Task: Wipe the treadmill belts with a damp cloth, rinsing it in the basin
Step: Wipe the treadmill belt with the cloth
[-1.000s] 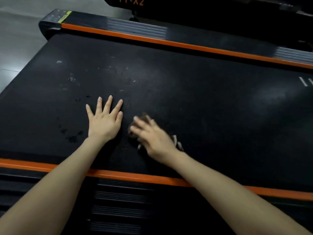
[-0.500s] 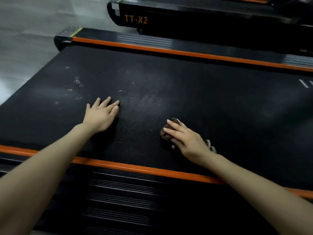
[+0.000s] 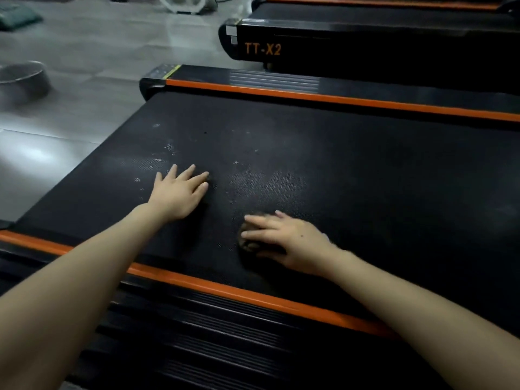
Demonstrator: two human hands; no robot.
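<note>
Cloth (image 3: 248, 245) under right hand (image 3: 288, 241) on belt (image 3: 365, 178); basin (image 3: 24, 80) on floor (image 3: 98, 52), left

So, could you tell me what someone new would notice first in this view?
The two hands stand out against the black belt: the left hand lies flat on it, the right hand presses a dark cloth nearer the orange rail. Pale specks dot the belt beyond the left hand, and a metal basin sits on the floor at far left.

The treadmill belt (image 3: 365, 170) is looking matt black and finely dimpled. Its orange trim (image 3: 225, 291) is showing smooth and faintly glossy, the side rail (image 3: 197, 333) ribbed. The grey floor (image 3: 84, 46) is gleaming; the basin (image 3: 22, 77) is looking metallic.
</note>
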